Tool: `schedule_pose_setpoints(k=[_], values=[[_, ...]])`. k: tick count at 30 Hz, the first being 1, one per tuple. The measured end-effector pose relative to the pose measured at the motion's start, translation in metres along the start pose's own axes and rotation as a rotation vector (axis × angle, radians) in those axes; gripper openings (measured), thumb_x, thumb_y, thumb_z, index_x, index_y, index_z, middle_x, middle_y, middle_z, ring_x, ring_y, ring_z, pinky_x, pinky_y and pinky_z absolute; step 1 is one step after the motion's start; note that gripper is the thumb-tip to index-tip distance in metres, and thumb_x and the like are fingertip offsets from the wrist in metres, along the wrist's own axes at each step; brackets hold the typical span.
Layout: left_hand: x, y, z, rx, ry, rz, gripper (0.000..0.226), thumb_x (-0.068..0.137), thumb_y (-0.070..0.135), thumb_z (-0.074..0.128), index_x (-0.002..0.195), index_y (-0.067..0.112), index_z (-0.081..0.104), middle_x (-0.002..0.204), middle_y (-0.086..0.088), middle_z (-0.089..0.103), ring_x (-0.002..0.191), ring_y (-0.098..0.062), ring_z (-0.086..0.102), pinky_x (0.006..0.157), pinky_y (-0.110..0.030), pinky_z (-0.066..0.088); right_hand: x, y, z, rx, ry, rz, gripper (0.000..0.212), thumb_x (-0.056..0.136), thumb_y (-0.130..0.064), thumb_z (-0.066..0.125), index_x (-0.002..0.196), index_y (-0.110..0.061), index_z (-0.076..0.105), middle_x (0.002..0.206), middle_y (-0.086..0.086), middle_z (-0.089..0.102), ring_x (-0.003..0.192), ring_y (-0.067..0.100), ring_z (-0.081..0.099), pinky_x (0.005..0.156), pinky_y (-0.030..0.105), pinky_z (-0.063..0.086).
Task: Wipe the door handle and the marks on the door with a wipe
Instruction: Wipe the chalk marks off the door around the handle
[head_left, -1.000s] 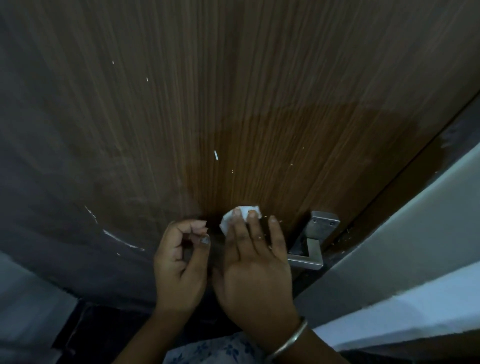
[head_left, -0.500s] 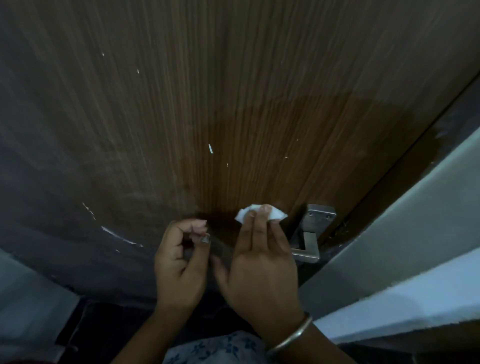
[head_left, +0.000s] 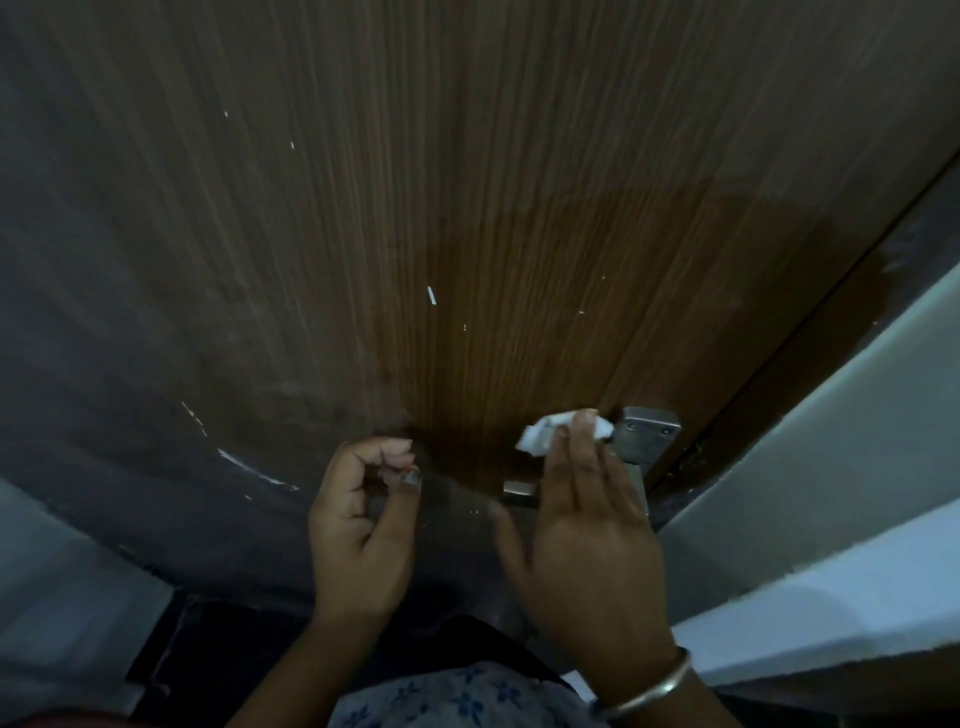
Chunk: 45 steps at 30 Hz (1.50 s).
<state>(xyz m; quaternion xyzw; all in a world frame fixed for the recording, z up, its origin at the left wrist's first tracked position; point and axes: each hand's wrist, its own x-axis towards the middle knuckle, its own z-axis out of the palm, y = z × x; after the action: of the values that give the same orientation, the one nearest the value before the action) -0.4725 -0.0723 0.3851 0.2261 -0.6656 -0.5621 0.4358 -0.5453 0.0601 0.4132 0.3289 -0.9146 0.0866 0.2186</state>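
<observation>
At door handle (head_left: 649, 432), right hand (head_left: 589, 540) flat

a pale grey plastered wall (head_left: 831, 431) runs along the right, with a dark brown frame strip (head_left: 769, 384) beside it. below the wall sits a white rough-edged ledge (head_left: 841, 608). a thin silver metal bangle (head_left: 655, 685) shows at the bottom right, near a pale blue cloth with a dark flower print (head_left: 457, 696). dark floor (head_left: 228, 654) lies bottom left, next to a pale grey panel (head_left: 57, 587).
</observation>
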Motion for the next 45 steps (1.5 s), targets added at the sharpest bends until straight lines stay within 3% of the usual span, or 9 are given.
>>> schedule_pose_setpoints(k=[5,11,20,25,28,32,37,42,45], values=[[0.001,0.002,-0.003,0.007,0.032,0.006,0.036,0.083,-0.012,0.054,0.088,0.024,0.058,0.088,-0.003,0.062,0.078,0.0,0.057,0.071,-0.009,0.046,-0.003,0.002,0.008,0.056,0.069,-0.015,0.077,0.084,-0.051,0.044,0.128,0.011,0.048,0.136,0.031,0.044,0.121,0.037,0.052,0.101,0.044,0.034],[0.003,0.002,0.0,-0.006,-0.004,0.017,0.031,0.084,-0.005,0.057,0.089,0.025,0.058,0.089,-0.001,0.062,0.081,-0.002,0.059,0.072,-0.011,0.048,0.011,-0.025,0.013,0.102,0.093,-0.204,0.07,0.083,-0.046,0.054,0.126,0.009,0.051,0.135,0.028,0.047,0.123,0.032,0.052,0.102,0.041,0.044],[0.004,-0.004,0.005,-0.044,-0.028,0.021,0.029,0.078,0.007,0.055,0.088,0.034,0.061,0.086,0.001,0.062,0.077,-0.003,0.057,0.071,-0.012,0.046,0.019,0.019,-0.011,0.108,0.334,-0.134,0.06,0.089,-0.04,0.055,0.13,0.003,0.05,0.138,0.024,0.045,0.128,0.03,0.045,0.106,0.04,0.038],[0.005,-0.005,0.01,-0.044,-0.061,0.031,0.028,0.079,0.006,0.055,0.089,0.032,0.06,0.086,0.002,0.062,0.078,0.001,0.058,0.071,-0.01,0.046,0.022,0.065,-0.022,0.031,0.499,-0.063,0.032,0.09,-0.027,0.062,0.106,-0.001,0.067,0.113,0.021,0.066,0.097,0.034,0.065,0.083,0.038,0.052],[0.003,-0.005,0.014,-0.045,-0.082,0.022,0.023,0.078,0.006,0.055,0.09,0.026,0.06,0.086,0.001,0.062,0.078,0.0,0.058,0.071,-0.009,0.046,0.017,0.078,-0.017,0.094,0.457,0.064,0.019,0.088,-0.019,0.063,0.091,-0.002,0.07,0.098,0.019,0.069,0.081,0.03,0.065,0.073,0.026,0.047],[0.001,-0.003,0.018,-0.056,-0.107,0.01,0.023,0.077,0.005,0.054,0.09,0.024,0.06,0.086,-0.001,0.062,0.079,0.0,0.059,0.071,-0.009,0.046,0.009,0.082,-0.017,0.286,0.508,0.122,0.012,0.088,-0.013,0.063,0.086,-0.002,0.068,0.092,0.015,0.069,0.084,0.02,0.063,0.081,0.013,0.041],[-0.001,-0.003,0.022,-0.053,-0.127,0.002,0.022,0.077,0.006,0.054,0.089,0.023,0.059,0.086,-0.002,0.061,0.077,-0.001,0.057,0.071,-0.01,0.046,0.001,0.064,-0.014,0.245,0.422,-0.077,0.016,0.089,-0.015,0.057,0.094,-0.006,0.07,0.093,0.013,0.069,0.082,0.022,0.062,0.075,0.026,0.047],[-0.005,0.003,0.024,-0.062,-0.156,0.0,0.021,0.08,0.007,0.053,0.091,0.024,0.059,0.087,0.0,0.062,0.08,0.0,0.058,0.072,-0.009,0.045,0.014,0.036,-0.011,0.36,0.303,-0.168,0.014,0.086,-0.008,0.059,0.094,-0.009,0.07,0.094,0.009,0.069,0.08,0.019,0.066,0.072,0.026,0.055],[-0.005,0.012,0.021,-0.134,-0.325,0.066,0.025,0.084,0.017,0.055,0.104,0.03,0.061,0.101,0.0,0.065,0.095,-0.004,0.06,0.082,-0.014,0.046,0.019,0.019,-0.015,0.488,0.267,-0.192,0.02,0.09,-0.012,0.05,0.09,-0.008,0.07,0.094,0.009,0.067,0.08,0.016,0.065,0.073,0.024,0.055]])
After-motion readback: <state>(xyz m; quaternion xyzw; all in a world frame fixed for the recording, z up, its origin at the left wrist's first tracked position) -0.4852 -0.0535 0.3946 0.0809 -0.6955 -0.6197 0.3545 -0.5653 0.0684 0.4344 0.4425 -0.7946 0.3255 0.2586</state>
